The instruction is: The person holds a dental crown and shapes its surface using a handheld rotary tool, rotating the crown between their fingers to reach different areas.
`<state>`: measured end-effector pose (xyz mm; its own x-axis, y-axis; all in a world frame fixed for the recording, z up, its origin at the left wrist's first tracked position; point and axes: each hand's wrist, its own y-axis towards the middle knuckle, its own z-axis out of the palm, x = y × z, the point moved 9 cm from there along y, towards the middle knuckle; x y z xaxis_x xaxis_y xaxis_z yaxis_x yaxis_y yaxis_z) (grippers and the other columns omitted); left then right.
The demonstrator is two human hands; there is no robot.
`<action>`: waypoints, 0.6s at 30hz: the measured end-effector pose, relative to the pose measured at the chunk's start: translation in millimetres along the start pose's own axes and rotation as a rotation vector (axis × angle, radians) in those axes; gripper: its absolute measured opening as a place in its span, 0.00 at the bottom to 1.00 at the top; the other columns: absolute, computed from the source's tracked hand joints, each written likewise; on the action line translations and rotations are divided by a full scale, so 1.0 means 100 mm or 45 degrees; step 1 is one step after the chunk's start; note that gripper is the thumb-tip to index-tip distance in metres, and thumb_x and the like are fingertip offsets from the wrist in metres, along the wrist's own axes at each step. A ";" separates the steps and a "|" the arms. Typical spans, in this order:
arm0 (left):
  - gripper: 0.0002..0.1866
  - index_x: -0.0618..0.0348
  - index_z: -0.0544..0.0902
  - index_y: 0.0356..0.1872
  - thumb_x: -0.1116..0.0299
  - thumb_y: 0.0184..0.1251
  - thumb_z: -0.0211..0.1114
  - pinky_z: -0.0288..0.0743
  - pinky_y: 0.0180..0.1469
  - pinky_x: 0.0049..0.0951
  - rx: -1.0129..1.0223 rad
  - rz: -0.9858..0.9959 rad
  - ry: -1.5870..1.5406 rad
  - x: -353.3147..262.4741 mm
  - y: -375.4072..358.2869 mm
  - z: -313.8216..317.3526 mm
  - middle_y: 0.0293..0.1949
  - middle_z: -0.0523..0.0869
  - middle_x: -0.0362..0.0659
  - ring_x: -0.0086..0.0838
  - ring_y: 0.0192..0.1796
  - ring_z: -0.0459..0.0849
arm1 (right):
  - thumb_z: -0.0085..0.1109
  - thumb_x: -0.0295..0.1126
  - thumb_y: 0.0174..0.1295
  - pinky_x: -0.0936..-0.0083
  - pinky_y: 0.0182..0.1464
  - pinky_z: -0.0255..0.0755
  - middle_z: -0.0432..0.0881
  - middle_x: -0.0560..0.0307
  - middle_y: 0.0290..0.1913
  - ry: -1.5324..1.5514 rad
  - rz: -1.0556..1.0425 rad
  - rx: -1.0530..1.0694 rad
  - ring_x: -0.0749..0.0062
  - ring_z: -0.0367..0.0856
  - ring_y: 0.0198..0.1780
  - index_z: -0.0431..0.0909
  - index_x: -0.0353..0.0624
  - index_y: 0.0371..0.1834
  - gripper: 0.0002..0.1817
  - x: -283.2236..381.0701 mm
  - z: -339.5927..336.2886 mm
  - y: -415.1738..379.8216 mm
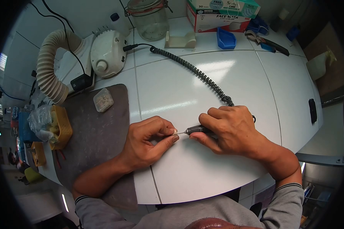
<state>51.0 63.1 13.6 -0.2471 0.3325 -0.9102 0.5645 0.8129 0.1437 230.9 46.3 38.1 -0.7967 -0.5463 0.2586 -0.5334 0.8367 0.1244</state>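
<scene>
My left hand pinches a tiny pale piece between thumb and fingertips. My right hand is wrapped round a dark rotary handpiece. Its thin metal bit points left and reaches the pale piece, though the fingertips partly hide the meeting point. From the handpiece's side, a black coiled cord runs up and left to a white control box with a round knob. Both hands are above the white tiled table.
A dark mat bears a small clear container of pale bits. Left are a ribbed hose and yellow bin. Behind stand a glass jar, face mask box, blue tray and pliers.
</scene>
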 end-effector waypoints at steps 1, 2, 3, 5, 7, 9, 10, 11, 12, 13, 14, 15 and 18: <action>0.09 0.67 0.85 0.38 0.83 0.69 0.81 0.89 0.46 0.24 -0.002 -0.001 -0.009 0.00 0.00 0.00 0.43 0.94 0.50 0.24 0.44 0.94 | 0.66 0.59 0.78 0.68 0.22 0.73 0.86 0.59 0.26 0.005 -0.024 -0.001 0.65 0.88 0.24 0.86 0.48 0.34 0.25 0.01 0.00 0.00; 0.09 0.67 0.85 0.38 0.83 0.70 0.81 0.89 0.47 0.24 -0.005 -0.002 -0.017 0.01 0.00 0.00 0.43 0.94 0.50 0.24 0.44 0.94 | 0.66 0.59 0.78 0.68 0.22 0.73 0.86 0.59 0.26 0.003 -0.001 -0.004 0.65 0.88 0.24 0.86 0.48 0.34 0.25 0.00 -0.01 0.00; 0.09 0.67 0.85 0.38 0.83 0.70 0.81 0.89 0.47 0.24 -0.003 0.004 -0.009 0.00 0.00 0.00 0.43 0.94 0.50 0.24 0.44 0.94 | 0.66 0.59 0.78 0.68 0.22 0.73 0.86 0.59 0.26 0.001 0.021 -0.007 0.65 0.87 0.24 0.86 0.48 0.34 0.25 0.00 -0.02 0.00; 0.09 0.67 0.85 0.38 0.83 0.70 0.81 0.89 0.47 0.24 0.002 0.011 0.010 -0.01 0.01 0.00 0.43 0.94 0.50 0.24 0.44 0.94 | 0.67 0.59 0.78 0.67 0.22 0.73 0.86 0.59 0.26 0.005 0.031 -0.001 0.65 0.87 0.24 0.86 0.48 0.34 0.25 0.01 -0.02 0.01; 0.09 0.67 0.85 0.37 0.83 0.70 0.80 0.89 0.47 0.24 0.000 0.015 0.002 -0.02 0.01 -0.01 0.43 0.94 0.51 0.24 0.44 0.95 | 0.67 0.58 0.78 0.67 0.22 0.73 0.86 0.59 0.26 0.013 0.012 0.021 0.65 0.87 0.24 0.86 0.48 0.34 0.25 0.01 -0.01 0.01; 0.09 0.67 0.85 0.37 0.83 0.70 0.80 0.89 0.47 0.24 -0.004 0.010 -0.015 -0.02 0.01 0.00 0.43 0.94 0.51 0.25 0.45 0.95 | 0.67 0.58 0.78 0.67 0.22 0.73 0.86 0.59 0.26 0.024 0.025 0.013 0.64 0.87 0.24 0.86 0.48 0.34 0.25 0.00 -0.03 0.01; 0.09 0.67 0.85 0.37 0.83 0.70 0.80 0.89 0.47 0.24 -0.007 0.002 -0.026 -0.01 0.01 0.00 0.44 0.94 0.51 0.25 0.45 0.95 | 0.67 0.58 0.78 0.67 0.22 0.73 0.86 0.59 0.26 0.030 0.033 0.008 0.64 0.87 0.24 0.86 0.48 0.34 0.25 0.00 -0.03 0.01; 0.09 0.67 0.85 0.37 0.83 0.70 0.80 0.89 0.47 0.24 -0.010 -0.005 -0.036 0.00 0.01 0.00 0.44 0.95 0.51 0.25 0.45 0.95 | 0.67 0.58 0.78 0.66 0.22 0.73 0.86 0.59 0.26 0.027 0.039 0.004 0.64 0.88 0.24 0.86 0.48 0.34 0.25 -0.01 -0.03 0.01; 0.09 0.67 0.85 0.37 0.83 0.70 0.80 0.89 0.47 0.24 -0.007 -0.002 -0.042 0.00 0.00 0.00 0.44 0.95 0.51 0.25 0.45 0.96 | 0.67 0.58 0.78 0.66 0.22 0.73 0.86 0.59 0.26 0.023 0.046 0.001 0.64 0.88 0.24 0.86 0.48 0.34 0.25 -0.01 -0.03 0.01; 0.09 0.67 0.85 0.37 0.84 0.70 0.80 0.90 0.47 0.24 -0.004 0.000 -0.048 -0.01 0.00 0.00 0.44 0.95 0.51 0.25 0.45 0.96 | 0.67 0.58 0.78 0.66 0.22 0.74 0.86 0.58 0.26 0.020 0.052 -0.003 0.64 0.88 0.24 0.86 0.48 0.34 0.25 -0.01 -0.02 0.00; 0.09 0.67 0.85 0.38 0.84 0.70 0.79 0.90 0.47 0.24 -0.001 0.003 -0.055 -0.01 0.01 0.00 0.44 0.95 0.51 0.26 0.45 0.96 | 0.67 0.58 0.78 0.66 0.22 0.74 0.86 0.58 0.26 0.021 0.028 -0.001 0.64 0.88 0.24 0.86 0.48 0.34 0.25 0.00 -0.02 0.01; 0.09 0.67 0.85 0.38 0.84 0.70 0.79 0.90 0.47 0.24 0.000 -0.004 -0.055 -0.01 0.01 0.00 0.44 0.95 0.52 0.26 0.45 0.96 | 0.67 0.58 0.78 0.66 0.22 0.74 0.86 0.58 0.26 0.022 0.003 0.000 0.64 0.88 0.24 0.86 0.48 0.34 0.25 0.00 -0.03 0.01; 0.09 0.67 0.85 0.37 0.84 0.71 0.79 0.90 0.47 0.24 -0.002 -0.014 -0.057 -0.01 0.00 0.00 0.44 0.95 0.52 0.25 0.45 0.96 | 0.67 0.58 0.78 0.66 0.22 0.74 0.86 0.58 0.26 0.020 0.021 -0.011 0.63 0.88 0.24 0.86 0.48 0.34 0.25 0.00 -0.03 0.01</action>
<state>51.1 63.3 14.8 -0.2179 0.3016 -0.9282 0.5609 0.8170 0.1338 231.5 46.8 41.1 -0.8007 -0.5319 0.2756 -0.5176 0.8459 0.1286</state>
